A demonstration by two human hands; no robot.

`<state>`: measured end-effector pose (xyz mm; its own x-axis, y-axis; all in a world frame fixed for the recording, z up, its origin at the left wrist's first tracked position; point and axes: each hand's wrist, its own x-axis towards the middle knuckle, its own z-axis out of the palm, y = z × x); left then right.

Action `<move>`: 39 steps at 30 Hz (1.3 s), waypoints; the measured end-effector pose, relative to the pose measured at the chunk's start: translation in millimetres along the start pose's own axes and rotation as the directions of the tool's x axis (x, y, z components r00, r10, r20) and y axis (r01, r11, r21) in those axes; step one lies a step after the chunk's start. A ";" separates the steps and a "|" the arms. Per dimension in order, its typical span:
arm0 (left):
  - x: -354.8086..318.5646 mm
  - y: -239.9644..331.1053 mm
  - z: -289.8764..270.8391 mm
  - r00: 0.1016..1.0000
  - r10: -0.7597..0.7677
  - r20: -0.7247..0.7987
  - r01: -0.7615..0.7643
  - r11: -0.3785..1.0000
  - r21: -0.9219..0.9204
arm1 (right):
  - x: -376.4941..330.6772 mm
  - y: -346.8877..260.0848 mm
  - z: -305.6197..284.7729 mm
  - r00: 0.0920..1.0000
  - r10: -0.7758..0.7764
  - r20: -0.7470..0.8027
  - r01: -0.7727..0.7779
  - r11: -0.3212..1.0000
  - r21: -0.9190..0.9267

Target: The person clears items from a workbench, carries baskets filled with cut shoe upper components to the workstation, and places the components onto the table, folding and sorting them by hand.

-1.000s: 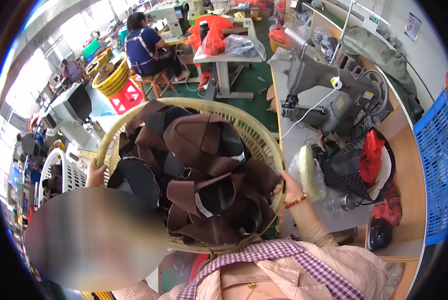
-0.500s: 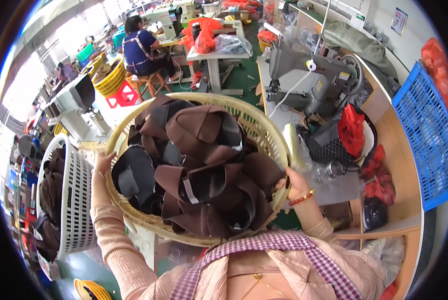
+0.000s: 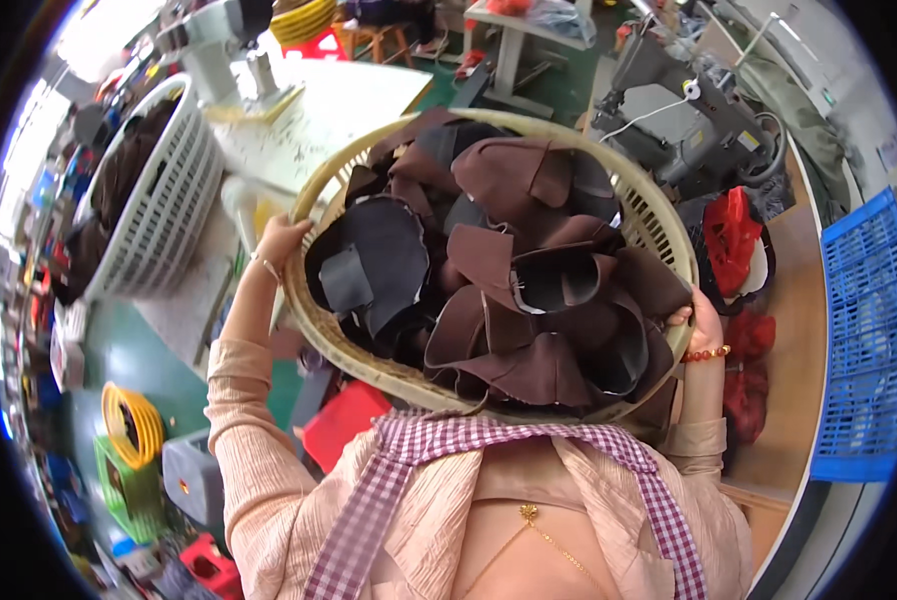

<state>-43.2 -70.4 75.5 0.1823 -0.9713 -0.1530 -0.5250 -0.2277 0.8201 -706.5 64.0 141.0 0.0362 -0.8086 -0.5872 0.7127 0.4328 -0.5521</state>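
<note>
A large cream plastic basket (image 3: 321, 318) is held up in front of me between both hands. My left hand (image 3: 281, 240) is closed on its left rim. On the right side, my right hand (image 3: 702, 325) grips the rim, with the thumb showing beside the contents. Piled inside are dark brown curved leather-like pieces (image 3: 514, 175), stitched into open shapes. A black piece with a grey patch (image 3: 374, 265) lies toward the basket's left side. Most of the fingers of both hands are hidden behind the rim.
A white basket (image 3: 159, 215) with dark pieces stands at the left beside a white table (image 3: 309, 125). A grey sewing machine (image 3: 694, 120) is at the far right, a blue crate (image 3: 864, 340) near the right wall. A red stool (image 3: 347, 420) and yellow basket (image 3: 134, 425) are low left.
My view has tilted down and turned left, so the basket sits farther up and right in the picture. Both hands keep hold of it. A red stool has come into view below it.
</note>
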 end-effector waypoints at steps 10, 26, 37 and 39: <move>-226.8 -28.5 43.3 0.932 -0.302 -0.200 0.267 0.946 -0.185 | -34.8 -27.2 -34.9 0.937 -0.233 -0.262 0.117 0.912 -0.393; -490.2 -27.9 99.4 0.480 -0.647 -0.592 0.536 0.751 -0.386 | 164.7 2.9 53.6 0.716 0.612 0.336 -0.280 0.692 -0.665; -550.7 -63.2 233.4 0.117 -0.659 -0.743 0.506 0.683 -0.526 | 293.5 112.2 144.3 0.534 0.807 0.252 -0.272 0.447 -0.852; -543.1 -50.8 246.5 0.050 -0.665 -0.745 0.398 0.698 -0.596 | 303.1 131.0 166.0 0.405 0.892 0.200 -0.375 0.362 -0.854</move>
<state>-320.5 451.6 -19.0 0.9778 0.1541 -0.1422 0.2015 -0.5039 0.8399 -485.9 -190.6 -11.0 0.7907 -0.0213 -0.6118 -0.3538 0.7996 -0.4851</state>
